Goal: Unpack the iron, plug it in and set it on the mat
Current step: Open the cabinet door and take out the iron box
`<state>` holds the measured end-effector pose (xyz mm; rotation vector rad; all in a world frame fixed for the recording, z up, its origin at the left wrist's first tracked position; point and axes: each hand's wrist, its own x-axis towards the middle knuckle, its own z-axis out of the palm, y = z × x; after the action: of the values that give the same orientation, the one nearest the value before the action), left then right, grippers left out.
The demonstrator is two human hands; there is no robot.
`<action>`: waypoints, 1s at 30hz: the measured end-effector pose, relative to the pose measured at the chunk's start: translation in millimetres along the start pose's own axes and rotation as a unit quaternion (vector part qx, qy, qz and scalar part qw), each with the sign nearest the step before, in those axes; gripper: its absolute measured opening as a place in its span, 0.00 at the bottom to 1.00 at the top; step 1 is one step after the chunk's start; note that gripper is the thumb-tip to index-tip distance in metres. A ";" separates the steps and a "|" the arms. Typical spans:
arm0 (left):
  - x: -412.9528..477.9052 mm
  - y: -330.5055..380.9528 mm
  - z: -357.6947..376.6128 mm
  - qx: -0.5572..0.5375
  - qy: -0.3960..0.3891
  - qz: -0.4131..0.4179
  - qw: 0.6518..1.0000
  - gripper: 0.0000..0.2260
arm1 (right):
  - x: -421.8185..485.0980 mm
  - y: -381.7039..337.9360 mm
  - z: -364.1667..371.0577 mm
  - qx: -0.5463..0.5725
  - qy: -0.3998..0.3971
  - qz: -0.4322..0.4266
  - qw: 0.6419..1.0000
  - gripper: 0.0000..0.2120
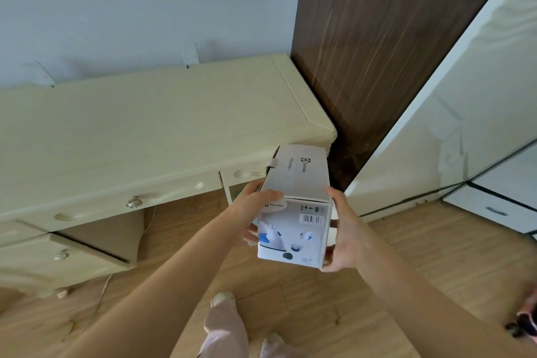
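Two hands grip one white iron box [295, 206], held in the air in front of the person, above the wooden floor [406, 256] and just off the front right corner of the cream surface [145, 125]; the left hand [255, 209] wraps the box's left side, thumb curled over the top near edge and fingers [252, 237] showing along the lower left edge; the right hand [344, 229] clamps the right side, thumb up at the top corner, fingers curved under the bottom right corner; both are closed on the cardboard, not loose; the box looks shut, with a small tab [273, 162] at its far left edge (whether it is taped I cannot tell); its near face carries a picture of a white and blue iron and a barcode, its top a brand logo; the surface has drawers with round knobs [134, 202], one lower drawer [96, 247] hanging ajar; a dark wood panel [377, 52] stands to the right of it, and a white glossy cabinet [465, 125] beyond that.
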<state>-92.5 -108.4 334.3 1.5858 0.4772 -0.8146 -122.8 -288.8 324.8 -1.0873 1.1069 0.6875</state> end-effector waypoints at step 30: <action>-27.3 100.6 -191.2 -0.050 0.094 0.142 0.984 0.16 | -42.4 -84.4 211.2 -0.073 -0.090 -0.117 0.986 0.27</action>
<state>5.1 62.6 427.4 1.5985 0.4079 -0.4214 11.5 -118.6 405.5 -1.2315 0.7691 0.6718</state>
